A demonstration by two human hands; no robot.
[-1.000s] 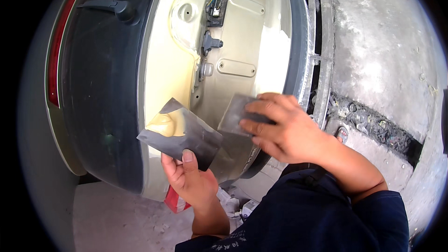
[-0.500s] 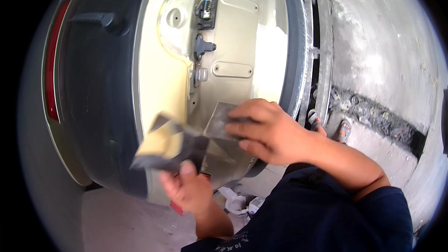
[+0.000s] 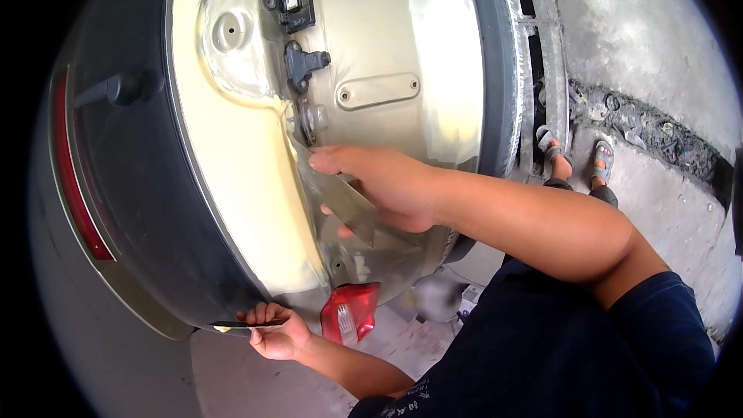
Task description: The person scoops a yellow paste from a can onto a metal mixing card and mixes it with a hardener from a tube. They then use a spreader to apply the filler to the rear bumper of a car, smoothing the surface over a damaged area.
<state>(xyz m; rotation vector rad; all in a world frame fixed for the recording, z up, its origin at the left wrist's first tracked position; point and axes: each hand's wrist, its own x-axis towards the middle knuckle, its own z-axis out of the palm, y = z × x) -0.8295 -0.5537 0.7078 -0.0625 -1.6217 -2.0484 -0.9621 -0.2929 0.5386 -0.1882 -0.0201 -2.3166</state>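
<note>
My right hand (image 3: pixel 398 186) grips a thin flat metal filler spreader (image 3: pixel 354 215), tilted over the car's tailgate panel (image 3: pixel 371 39). The blade lies beside the right edge of a long cream-coloured filler strip (image 3: pixel 244 193); whether its edge touches is hard to tell. Lower left, my left hand (image 3: pixel 277 334) pinches a dark flat plate (image 3: pixel 246 324), seen nearly edge-on. A bit of cream filler shows at the plate's left end. That hand is beside the tailgate's lower corner, and the plate's face is hidden.
A red and clear tail light (image 3: pixel 352 313) juts out between my arms. Bare fittings and a wired black part (image 3: pixel 292 0) sit on the panel. A wiper arm (image 3: pixel 112 90) is at left. Below lies a blurred pale round object (image 3: pixel 437 298); a floor channel (image 3: pixel 638 124) runs at right.
My left hand has moved down and left with the plate, turning it edge-on. My right hand has shifted left and up with the spreader, away from the plate. The view has shifted too.
</note>
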